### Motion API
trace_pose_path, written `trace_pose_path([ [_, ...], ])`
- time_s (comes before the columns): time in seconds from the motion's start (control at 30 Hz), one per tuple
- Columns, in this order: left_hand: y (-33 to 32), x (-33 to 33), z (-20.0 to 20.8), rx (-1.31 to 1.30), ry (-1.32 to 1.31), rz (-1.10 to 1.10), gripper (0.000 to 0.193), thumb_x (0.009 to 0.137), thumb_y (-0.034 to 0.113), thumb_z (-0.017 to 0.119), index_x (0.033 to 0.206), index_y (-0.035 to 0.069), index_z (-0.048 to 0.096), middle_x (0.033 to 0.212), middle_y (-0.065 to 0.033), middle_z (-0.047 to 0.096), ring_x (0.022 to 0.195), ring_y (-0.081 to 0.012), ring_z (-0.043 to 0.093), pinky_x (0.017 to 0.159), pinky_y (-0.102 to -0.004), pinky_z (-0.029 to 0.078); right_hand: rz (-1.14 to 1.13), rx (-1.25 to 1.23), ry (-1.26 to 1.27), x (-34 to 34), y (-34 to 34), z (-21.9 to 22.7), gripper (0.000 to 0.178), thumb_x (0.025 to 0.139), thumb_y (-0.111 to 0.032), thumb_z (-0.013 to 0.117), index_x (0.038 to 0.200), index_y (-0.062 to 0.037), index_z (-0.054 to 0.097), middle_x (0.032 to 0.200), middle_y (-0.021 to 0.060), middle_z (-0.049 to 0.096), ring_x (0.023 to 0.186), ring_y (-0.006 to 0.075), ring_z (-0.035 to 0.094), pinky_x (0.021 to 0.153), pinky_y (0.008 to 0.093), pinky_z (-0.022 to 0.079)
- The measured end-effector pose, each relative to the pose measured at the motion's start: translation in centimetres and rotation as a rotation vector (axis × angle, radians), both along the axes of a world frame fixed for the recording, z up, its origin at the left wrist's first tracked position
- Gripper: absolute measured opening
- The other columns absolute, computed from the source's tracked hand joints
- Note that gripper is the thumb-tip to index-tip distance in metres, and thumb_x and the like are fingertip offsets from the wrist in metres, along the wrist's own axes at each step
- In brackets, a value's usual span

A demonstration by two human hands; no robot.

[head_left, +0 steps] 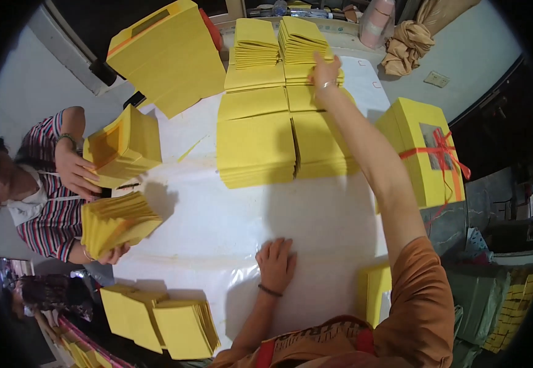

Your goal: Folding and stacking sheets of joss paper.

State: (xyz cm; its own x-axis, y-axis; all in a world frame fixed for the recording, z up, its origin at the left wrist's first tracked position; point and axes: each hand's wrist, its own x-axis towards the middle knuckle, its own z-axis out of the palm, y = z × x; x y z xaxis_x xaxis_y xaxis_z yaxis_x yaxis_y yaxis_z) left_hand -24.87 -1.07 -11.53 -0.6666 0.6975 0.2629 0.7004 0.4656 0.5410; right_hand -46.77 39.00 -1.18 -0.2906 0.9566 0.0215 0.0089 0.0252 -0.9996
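Several stacks of folded yellow card pieces [255, 144] lie in two columns on the white table [205, 227] ahead of me. My right hand [326, 72] reaches far across to the back right stack [303, 40]. Its fingers are apart at the stack's right edge, and nothing shows gripped in them. My left hand [277, 265] rests flat on the bare tabletop near me, fingers stretched out, holding nothing. The card's lower layers are partly hidden under my right forearm.
At the left, a person [42, 190] in a striped top handles a yellow box [125, 147] and a fanned card bundle [119, 224]. More yellow stacks [184, 325] lie near left. A tall yellow stack [168, 61] stands far left; a red-ribboned yellow box [417, 153] stands right.
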Motion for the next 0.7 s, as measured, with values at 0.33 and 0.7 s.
trace_pose_path([
  [0.33,-1.4,0.0,-1.1,0.049,0.114,0.044,0.034,0.076,0.018,0.062,0.109,0.012,0.057,0.117,-0.0064,0.049,0.108,-0.0292,0.043,0.088,-0.0425,0.032,1.255,-0.261,-0.306,30.6,-18.4,5.9,0.033,0.089,-0.015,0.054,0.121,-0.0068,0.049,0.111,0.0038,0.057,0.098,0.013,0.056,0.082,0.0282,0.046],
  [0.7,-1.4,6.0,0.2,0.274,-0.101,0.133,0.03,0.084,0.024,0.058,0.109,0.007,0.058,0.105,-0.0129,0.055,0.095,-0.028,0.051,0.08,-0.0399,0.041,0.632,-0.19,-0.194,53.4,-13.0,0.2,0.034,0.091,-0.024,0.053,0.122,-0.0111,0.049,0.112,0.0015,0.057,0.099,0.0122,0.054,0.078,0.0253,0.044],
])
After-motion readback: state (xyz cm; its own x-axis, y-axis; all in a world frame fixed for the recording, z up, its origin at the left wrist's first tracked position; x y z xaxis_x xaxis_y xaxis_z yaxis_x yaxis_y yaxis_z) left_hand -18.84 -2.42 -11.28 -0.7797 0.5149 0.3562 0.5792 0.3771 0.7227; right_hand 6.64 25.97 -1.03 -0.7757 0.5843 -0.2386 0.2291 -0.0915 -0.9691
